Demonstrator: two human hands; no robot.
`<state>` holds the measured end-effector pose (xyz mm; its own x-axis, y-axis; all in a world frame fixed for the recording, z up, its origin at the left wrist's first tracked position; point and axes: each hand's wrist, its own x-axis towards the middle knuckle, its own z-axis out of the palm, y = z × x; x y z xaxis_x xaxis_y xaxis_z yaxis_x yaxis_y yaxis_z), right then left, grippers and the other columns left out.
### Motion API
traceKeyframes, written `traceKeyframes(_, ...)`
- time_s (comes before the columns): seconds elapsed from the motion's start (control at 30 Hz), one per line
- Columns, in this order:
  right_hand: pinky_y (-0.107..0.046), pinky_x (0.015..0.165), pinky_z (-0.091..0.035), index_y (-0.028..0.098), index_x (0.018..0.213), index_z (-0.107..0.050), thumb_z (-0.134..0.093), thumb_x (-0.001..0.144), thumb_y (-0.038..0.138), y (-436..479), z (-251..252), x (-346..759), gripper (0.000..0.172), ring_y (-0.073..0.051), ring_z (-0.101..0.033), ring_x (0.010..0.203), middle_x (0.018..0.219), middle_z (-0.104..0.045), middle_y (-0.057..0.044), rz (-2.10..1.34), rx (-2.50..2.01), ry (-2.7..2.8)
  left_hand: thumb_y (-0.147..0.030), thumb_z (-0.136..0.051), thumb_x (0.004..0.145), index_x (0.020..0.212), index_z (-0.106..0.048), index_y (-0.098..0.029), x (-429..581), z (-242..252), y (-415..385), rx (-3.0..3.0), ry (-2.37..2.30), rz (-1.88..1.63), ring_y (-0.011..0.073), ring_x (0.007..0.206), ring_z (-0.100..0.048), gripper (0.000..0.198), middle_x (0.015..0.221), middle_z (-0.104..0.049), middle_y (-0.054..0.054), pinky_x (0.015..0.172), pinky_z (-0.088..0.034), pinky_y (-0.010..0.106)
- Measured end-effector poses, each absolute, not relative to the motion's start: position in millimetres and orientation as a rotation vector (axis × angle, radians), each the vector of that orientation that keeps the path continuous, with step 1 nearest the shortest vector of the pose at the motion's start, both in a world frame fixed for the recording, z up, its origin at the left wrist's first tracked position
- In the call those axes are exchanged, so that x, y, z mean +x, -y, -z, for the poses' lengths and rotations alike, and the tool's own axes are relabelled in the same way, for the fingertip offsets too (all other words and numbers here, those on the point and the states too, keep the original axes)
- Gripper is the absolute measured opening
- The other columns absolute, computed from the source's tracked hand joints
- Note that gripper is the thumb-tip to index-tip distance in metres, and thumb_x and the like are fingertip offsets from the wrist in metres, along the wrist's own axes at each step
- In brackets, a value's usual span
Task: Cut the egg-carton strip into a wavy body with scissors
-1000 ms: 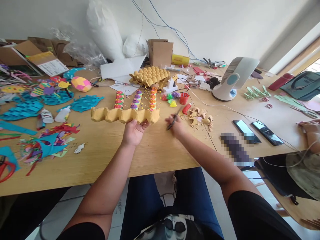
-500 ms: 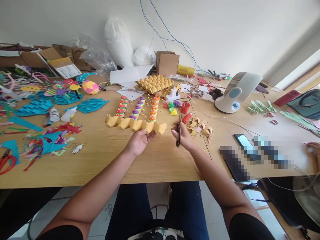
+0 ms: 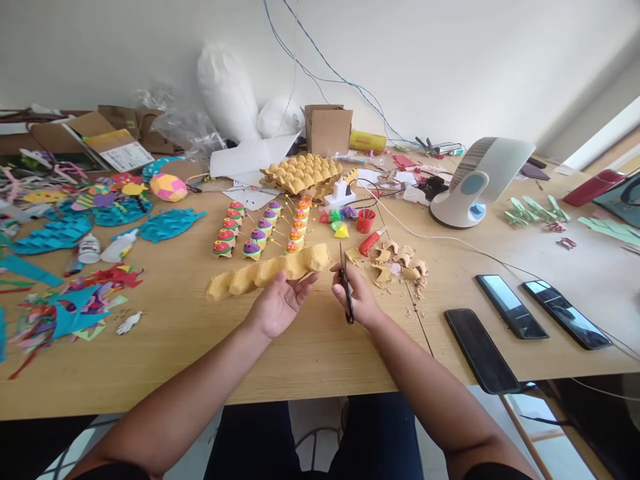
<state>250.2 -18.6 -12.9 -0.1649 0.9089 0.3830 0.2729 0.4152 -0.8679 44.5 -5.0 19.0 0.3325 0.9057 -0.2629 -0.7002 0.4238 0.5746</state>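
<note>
My left hand (image 3: 278,305) grips a long yellow strip of egg carton (image 3: 260,274) by its right part, holding it just above the wooden table (image 3: 200,347). My right hand (image 3: 361,298) is closed round black scissors (image 3: 345,288), blades pointing up close to the strip's right end. Behind the strip stand rows of painted egg-cup figures (image 3: 260,230) with pins. Carton scraps (image 3: 397,261) lie to the right of the scissors.
A stack of egg trays (image 3: 302,173), a small red cup (image 3: 365,220), a red cutter (image 3: 373,242) and a white desk fan (image 3: 477,181) stand behind. Three phones (image 3: 515,317) lie at right. Blue and coloured foam cutouts (image 3: 75,267), glue bottles (image 3: 117,247) and boxes fill the left.
The carton strip has come nearer to me and tilted, its left end lower. My right hand with the scissors has moved in beside the strip's right end.
</note>
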Motion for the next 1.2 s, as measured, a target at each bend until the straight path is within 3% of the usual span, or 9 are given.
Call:
traceKeyframes(0.13, -0.032, 0.077, -0.048, 0.022, 0.118, -0.058, -0.064, 0.089, 0.06, 19.1, 6.8, 251.9, 0.047, -0.02, -0.061, 0.081, 0.09, -0.064, -0.004, -0.616, -1.146, 1.807, -0.035, -0.058, 0.1, 0.119, -0.066, -0.01, 43.1, -15.8, 7.8, 0.287, -0.638, -1.117, 0.0193, 0.094, -0.078, 0.032, 0.101, -0.079, 0.014, 0.079, -0.063, 0.021)
traceKeyframes(0.3, -0.031, 0.073, -0.048, 0.02, 0.117, -0.061, -0.063, 0.09, 0.061, 15.1, 9.5, 252.9, 0.049, -0.02, -0.062, 0.082, 0.089, -0.067, -0.006, -0.527, -1.234, 1.841, -0.043, -0.042, 0.106, 0.114, -0.069, -0.011, 39.9, -17.7, 8.0, 0.171, -0.652, -1.111, 0.0194, 0.085, -0.079, 0.043, 0.092, -0.079, 0.014, 0.072, -0.064, 0.022)
traceKeyframes(0.53, -0.031, 0.072, -0.047, 0.02, 0.112, -0.064, -0.067, 0.089, 0.06, 10.6, 14.8, 252.4, 0.047, -0.02, -0.062, 0.079, 0.083, -0.067, -0.005, -0.331, -1.173, 1.946, -0.046, -0.038, 0.107, 0.101, -0.072, -0.014, 41.1, -20.7, 12.2, 0.142, -0.682, -1.119, 0.019, 0.072, -0.079, 0.047, 0.08, -0.079, 0.011, 0.061, -0.064, 0.022)
traceKeyframes(0.93, -0.032, 0.067, -0.045, 0.02, 0.115, -0.064, -0.066, 0.09, 0.06, 14.9, 9.3, 250.9, 0.047, -0.021, -0.061, 0.074, 0.078, -0.065, -0.004, -0.189, -1.194, 1.954, -0.044, -0.043, 0.105, 0.1, -0.073, -0.014, 43.2, -17.7, 14.3, 0.147, -0.681, -1.117, 0.0188, 0.074, -0.079, 0.043, 0.083, -0.079, 0.012, 0.064, -0.064, 0.022)
traceKeyframes(1.2, -0.036, 0.076, -0.047, 0.019, 0.12, -0.062, -0.066, 0.09, 0.058, 17.0, 4.3, 249.0, 0.049, -0.025, -0.063, 0.085, 0.092, -0.069, -0.009, -0.155, -1.239, 2.002, -0.043, -0.041, 0.106, 0.102, -0.073, -0.013, 43.7, -18.2, 14.9, 0.13, -0.68, -1.097, 0.0193, 0.076, -0.079, 0.044, 0.084, -0.079, 0.012, 0.065, -0.064, 0.022)
